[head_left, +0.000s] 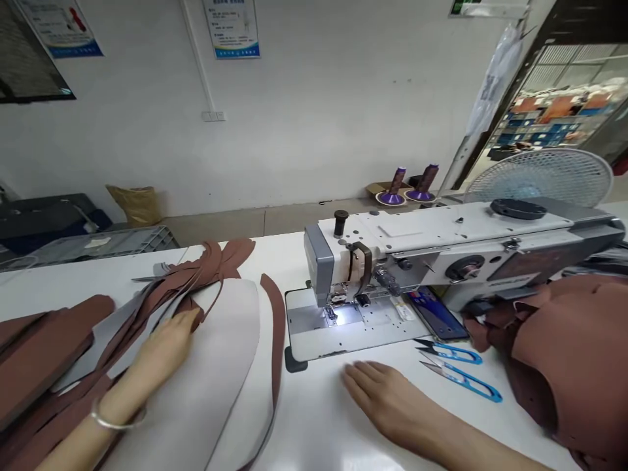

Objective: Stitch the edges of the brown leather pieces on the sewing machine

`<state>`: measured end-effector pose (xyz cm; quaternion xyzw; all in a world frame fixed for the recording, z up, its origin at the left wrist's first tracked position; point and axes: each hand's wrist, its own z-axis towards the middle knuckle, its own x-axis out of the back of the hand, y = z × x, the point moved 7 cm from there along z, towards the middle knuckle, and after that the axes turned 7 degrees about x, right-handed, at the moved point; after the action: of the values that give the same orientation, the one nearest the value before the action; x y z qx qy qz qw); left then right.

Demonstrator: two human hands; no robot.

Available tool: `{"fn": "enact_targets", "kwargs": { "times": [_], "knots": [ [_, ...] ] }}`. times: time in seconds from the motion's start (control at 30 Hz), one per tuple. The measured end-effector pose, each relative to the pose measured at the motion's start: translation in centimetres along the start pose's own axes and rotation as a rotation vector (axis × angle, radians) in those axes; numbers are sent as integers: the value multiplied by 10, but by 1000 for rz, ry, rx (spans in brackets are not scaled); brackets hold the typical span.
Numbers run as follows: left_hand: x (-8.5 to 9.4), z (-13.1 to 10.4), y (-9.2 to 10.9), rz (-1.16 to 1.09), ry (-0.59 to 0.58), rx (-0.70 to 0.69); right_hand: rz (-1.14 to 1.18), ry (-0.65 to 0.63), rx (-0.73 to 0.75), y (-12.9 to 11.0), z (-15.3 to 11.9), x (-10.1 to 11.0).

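Note:
My left hand, a bangle at its wrist, is closed on a brown leather-like strip at the left of the white table. Its fingertips are partly hidden. Around it lie more long brown strips in a tangled bunch and a large pale grey panel. A curved brown strip runs along the panel's right side. My right hand rests palm down on the table with its fingers stretched out, holding nothing. Just beyond it stands a sewing machine, its needle area lit.
Two blue-handled thread snips and a phone lie right of my right hand. Brown pieces are heaped at far right, and others at left. Behind the machine are thread cones and a fan.

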<state>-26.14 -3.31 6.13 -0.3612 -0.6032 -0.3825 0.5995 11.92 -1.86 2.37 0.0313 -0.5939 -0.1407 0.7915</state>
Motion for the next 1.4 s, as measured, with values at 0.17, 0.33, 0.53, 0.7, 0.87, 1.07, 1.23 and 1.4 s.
{"fn": "enact_targets", "kwargs": {
  "times": [0.17, 0.33, 0.53, 0.7, 0.87, 1.07, 1.23, 1.4],
  "knots": [
    [-33, 1, 93, 90, -169, -172, -62, -118, 8, 31, 130, -66],
    [-63, 18, 136, 128, -173, -95, -80, -152, 79, 47, 178, -106],
    [-64, 30, 130, 87, -99, -90, -93, -109, 225, 12, 143, -95],
    [-57, -7, 146, 49, -122, -158, -94, 52, 228, -36, 94, -65],
    [-74, -74, 197, 22, -295, -343, -32, 182, 158, -69, 43, -47],
    [-80, -72, 219, -273, -538, -377, -88, 146, -7, -33, 44, -52],
    [-88, -55, 230, -413, -622, -281, -172, 164, 7, -14, 46, -56],
    [-93, -53, 246, -335, -676, -292, -157, 208, 18, -14, 34, -47]
  ]
}}
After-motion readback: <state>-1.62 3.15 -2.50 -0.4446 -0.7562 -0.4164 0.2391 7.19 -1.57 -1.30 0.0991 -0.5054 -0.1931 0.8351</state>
